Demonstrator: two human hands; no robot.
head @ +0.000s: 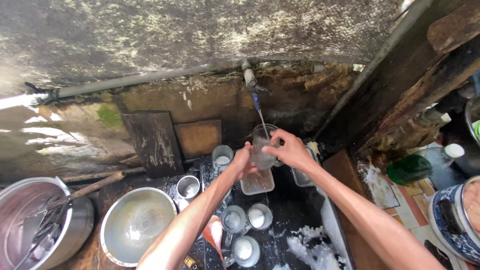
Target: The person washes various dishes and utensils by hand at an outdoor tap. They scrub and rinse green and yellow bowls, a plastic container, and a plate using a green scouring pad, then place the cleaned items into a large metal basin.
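At centre frame, under the tap's (251, 86) thin stream, left hand (241, 161) and right hand (291, 150) both wrap closed around a clear glass mug (264, 145): wet, slippery, breakable, likely best gripped round its body.

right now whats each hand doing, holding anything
Left hand: closed on the side of the glass mug under the tap.
Right hand: gripping the mug's rim.

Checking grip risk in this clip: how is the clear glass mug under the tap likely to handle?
The glass mug is probably slippery: water from the tap runs into it and foam lies nearby. Likely rigid and breakable, being clear glass. Both the left hand and right hand grip it, suggesting some weight.
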